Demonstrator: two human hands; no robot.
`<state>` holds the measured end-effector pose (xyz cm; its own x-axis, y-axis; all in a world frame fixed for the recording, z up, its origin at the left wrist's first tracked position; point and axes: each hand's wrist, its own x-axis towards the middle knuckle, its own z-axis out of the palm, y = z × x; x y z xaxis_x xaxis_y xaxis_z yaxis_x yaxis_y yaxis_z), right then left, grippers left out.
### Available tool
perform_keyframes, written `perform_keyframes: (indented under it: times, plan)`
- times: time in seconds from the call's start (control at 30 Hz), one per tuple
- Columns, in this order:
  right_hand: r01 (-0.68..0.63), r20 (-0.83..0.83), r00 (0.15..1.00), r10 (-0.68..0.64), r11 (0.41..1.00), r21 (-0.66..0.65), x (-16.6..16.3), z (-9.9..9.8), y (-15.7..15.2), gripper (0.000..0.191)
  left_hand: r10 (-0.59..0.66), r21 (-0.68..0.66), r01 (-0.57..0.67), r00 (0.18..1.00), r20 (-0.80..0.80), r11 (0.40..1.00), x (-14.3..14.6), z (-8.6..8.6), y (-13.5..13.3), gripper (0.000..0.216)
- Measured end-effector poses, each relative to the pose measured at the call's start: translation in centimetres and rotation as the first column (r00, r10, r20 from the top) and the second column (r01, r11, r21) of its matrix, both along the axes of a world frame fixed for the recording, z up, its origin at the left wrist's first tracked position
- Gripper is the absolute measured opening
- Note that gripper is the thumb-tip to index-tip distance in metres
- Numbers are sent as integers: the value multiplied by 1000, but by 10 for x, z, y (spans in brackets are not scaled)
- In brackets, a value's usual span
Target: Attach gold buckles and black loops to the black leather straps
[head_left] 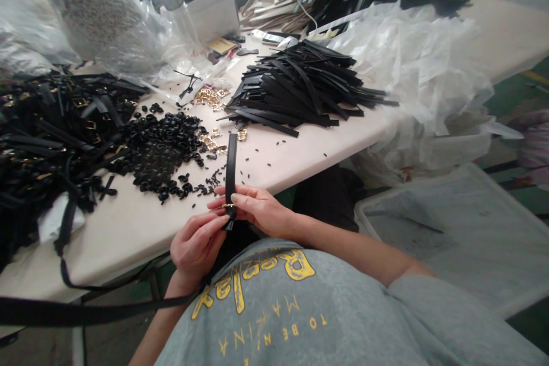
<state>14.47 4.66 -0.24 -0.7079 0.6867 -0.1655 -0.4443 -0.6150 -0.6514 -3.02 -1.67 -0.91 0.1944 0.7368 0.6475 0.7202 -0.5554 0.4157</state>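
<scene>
Both of my hands are at the table's front edge, closed on one short black strap [230,163] that points away from me. My right hand [261,209] pinches it between thumb and fingers just above a gold buckle [229,206]. Below the buckle, my left hand [199,243] grips the strap's near end, where a black loop seems to sit; the fingers partly hide it. Just beyond my hands lie small black pegs [210,182], black loops [160,148] in a heap, and loose gold buckles [210,97].
A pile of black strips [295,88] lies on the white table [300,154]. Buckled straps [55,120] are heaped at left. Plastic bags [412,51], a clear bottle [178,8] and a white box [217,11] stand around. A pale tray [454,234] is low at right.
</scene>
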Motion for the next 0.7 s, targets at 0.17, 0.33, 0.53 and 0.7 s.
perform_keyframes:
  times: [0.17,0.33,0.53,0.7]
  plan:
    - [41,29,999,-42,999,14,-4,-2,-3,27,-21,56,23,999,-40,998,5,2,2,28]
    - [62,19,998,-62,998,-12,-7,-7,-5,29,3,8,-3,1000,-24,1000,8,4,3,26]
    - [132,156,979,-129,991,-8,-14,-18,-3,27,49,-101,-55,997,-59,993,11,-1,6,21]
    - [169,237,957,-170,985,25,-16,-24,1,28,22,-105,-30,997,-79,994,14,-6,5,16]
